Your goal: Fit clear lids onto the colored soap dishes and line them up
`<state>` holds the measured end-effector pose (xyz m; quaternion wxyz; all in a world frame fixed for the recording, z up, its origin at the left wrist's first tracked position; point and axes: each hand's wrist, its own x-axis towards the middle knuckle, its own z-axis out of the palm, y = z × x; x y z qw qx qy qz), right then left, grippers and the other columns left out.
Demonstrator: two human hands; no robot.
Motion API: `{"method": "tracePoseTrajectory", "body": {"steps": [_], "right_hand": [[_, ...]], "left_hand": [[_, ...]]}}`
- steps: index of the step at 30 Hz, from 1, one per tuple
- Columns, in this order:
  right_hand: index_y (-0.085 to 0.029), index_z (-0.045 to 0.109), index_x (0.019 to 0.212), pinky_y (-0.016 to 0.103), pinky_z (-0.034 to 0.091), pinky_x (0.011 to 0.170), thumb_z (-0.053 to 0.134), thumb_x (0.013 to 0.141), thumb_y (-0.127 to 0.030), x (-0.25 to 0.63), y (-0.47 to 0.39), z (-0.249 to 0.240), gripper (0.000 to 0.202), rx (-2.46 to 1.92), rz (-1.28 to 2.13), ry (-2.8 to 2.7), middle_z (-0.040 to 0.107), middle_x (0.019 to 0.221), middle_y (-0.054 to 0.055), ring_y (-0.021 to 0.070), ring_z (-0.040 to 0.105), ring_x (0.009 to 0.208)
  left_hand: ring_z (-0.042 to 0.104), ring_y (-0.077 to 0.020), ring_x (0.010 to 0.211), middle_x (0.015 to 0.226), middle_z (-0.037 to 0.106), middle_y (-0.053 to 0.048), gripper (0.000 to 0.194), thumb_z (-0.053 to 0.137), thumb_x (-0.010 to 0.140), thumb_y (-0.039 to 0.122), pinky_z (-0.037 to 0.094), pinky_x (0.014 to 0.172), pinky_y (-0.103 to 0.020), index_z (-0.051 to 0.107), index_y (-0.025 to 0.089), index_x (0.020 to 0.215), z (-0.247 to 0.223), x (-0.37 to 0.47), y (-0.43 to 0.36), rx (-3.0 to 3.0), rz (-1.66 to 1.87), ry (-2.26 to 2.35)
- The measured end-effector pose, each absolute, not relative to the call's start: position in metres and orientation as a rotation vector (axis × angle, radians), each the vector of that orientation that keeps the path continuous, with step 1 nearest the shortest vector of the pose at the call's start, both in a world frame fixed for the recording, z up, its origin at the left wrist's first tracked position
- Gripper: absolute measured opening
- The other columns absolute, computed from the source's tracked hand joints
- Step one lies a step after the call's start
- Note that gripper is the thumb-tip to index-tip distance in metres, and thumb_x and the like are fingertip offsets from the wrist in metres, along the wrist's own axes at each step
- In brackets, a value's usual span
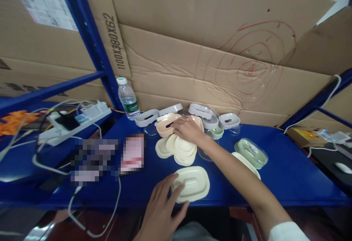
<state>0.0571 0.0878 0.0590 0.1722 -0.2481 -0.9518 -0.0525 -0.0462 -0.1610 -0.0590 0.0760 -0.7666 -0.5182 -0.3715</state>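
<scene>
A cream oval plastic dish (196,186) with a raised bar in its middle lies near the table's front edge. My left hand (165,204) is at its left side, fingers spread, the fingertips over or touching its rim. Further back, my right hand (187,128) reaches onto a peach oval tray (162,126) with a dark slot. Its fingers bend over that tray's right edge and seem to grip it; the thumb is hidden. Just in front of the right hand is a loose pile of cream dishes (178,147). Part of another peach piece (198,122) shows behind the hand.
Grey slotted trays (147,118) line the back against cardboard (176,69). A green dish (251,153) under a clear cover and a cream piece (249,166) lie right, partly behind my forearm. Left are a water bottle (128,100), a blurred phone-like object (132,153), a power strip (77,122) and cables.
</scene>
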Motion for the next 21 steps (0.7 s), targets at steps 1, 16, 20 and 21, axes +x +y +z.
{"method": "tracePoseTrajectory", "body": {"steps": [1, 16, 20, 21], "right_hand": [[-0.014, 0.074, 0.107, 0.041, 0.043, 0.105, 0.073, 0.097, -0.018, 0.053, 0.094, 0.056, 0.011, -0.7, -0.151, -2.712, 0.081, 0.112, 0.008, 0.0207, 0.07, 0.107], [-0.019, 0.064, 0.135, 0.047, 0.038, 0.116, 0.061, 0.105, -0.018, 0.192, -0.081, 0.028, 0.03, -0.726, -0.256, -2.453, 0.077, 0.125, 0.008, 0.0239, 0.067, 0.123], [-0.019, 0.061, 0.137, 0.047, 0.04, 0.116, 0.059, 0.105, -0.015, 0.215, -0.126, -0.01, 0.032, -0.882, -0.088, -2.404, 0.075, 0.129, 0.01, 0.0241, 0.065, 0.13], [-0.019, 0.061, 0.137, 0.047, 0.04, 0.118, 0.058, 0.105, -0.014, 0.214, -0.129, -0.014, 0.032, -0.881, -0.044, -2.423, 0.073, 0.133, 0.011, 0.0244, 0.062, 0.135]], "left_hand": [[0.063, -0.0297, 0.126, 0.139, 0.063, -0.014, 0.034, 0.065, 0.096, 0.024, 0.057, 0.099, -0.045, 0.064, 0.024, 0.13, -0.059, -0.046, -0.161, -2.308, -1.105, -1.56], [0.064, -0.0301, 0.13, 0.147, 0.062, -0.013, 0.06, 0.069, 0.096, 0.037, 0.06, 0.102, -0.045, 0.046, 0.025, 0.15, -0.068, -0.058, -0.161, -2.389, -1.173, -1.783], [0.063, -0.0304, 0.134, 0.152, 0.059, -0.012, 0.072, 0.071, 0.095, 0.04, 0.059, 0.105, -0.046, 0.039, 0.027, 0.158, -0.07, -0.056, -0.161, -2.445, -1.147, -1.756], [0.062, -0.0303, 0.135, 0.154, 0.058, -0.013, 0.072, 0.071, 0.096, 0.04, 0.059, 0.105, -0.046, 0.038, 0.028, 0.159, -0.069, -0.055, -0.161, -2.456, -1.128, -1.742]]}}
